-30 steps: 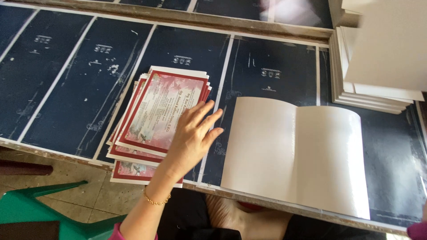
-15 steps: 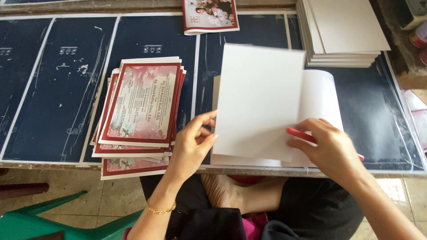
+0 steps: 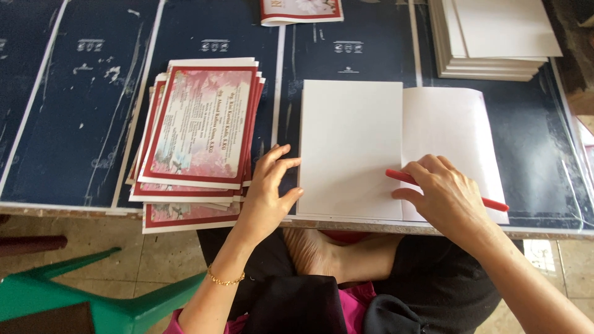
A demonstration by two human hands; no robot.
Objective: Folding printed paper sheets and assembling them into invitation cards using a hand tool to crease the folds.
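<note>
A white folded card [image 3: 352, 148] lies on the dark blue table top [image 3: 74, 124], its left flap folded flat over the right half [image 3: 455, 133]. My left hand [image 3: 267, 196] rests at the card's left edge, fingers spread and touching it. My right hand [image 3: 447, 198] presses a thin red stick [image 3: 495, 202] across the card near the fold. To the left sits a stack of red-bordered printed cards [image 3: 198, 133], fanned slightly and overhanging the table's near edge.
A pile of blank white cards [image 3: 495, 40] stands at the back right. Another printed card [image 3: 301, 10] lies at the back middle. A green plastic stool [image 3: 68, 297] is on the floor at lower left. My crossed legs are below the table edge.
The raised white flap has come down flat onto the card. My left hand moved from the printed stack to the card's edge, and my right hand with the red stick now presses on it.
</note>
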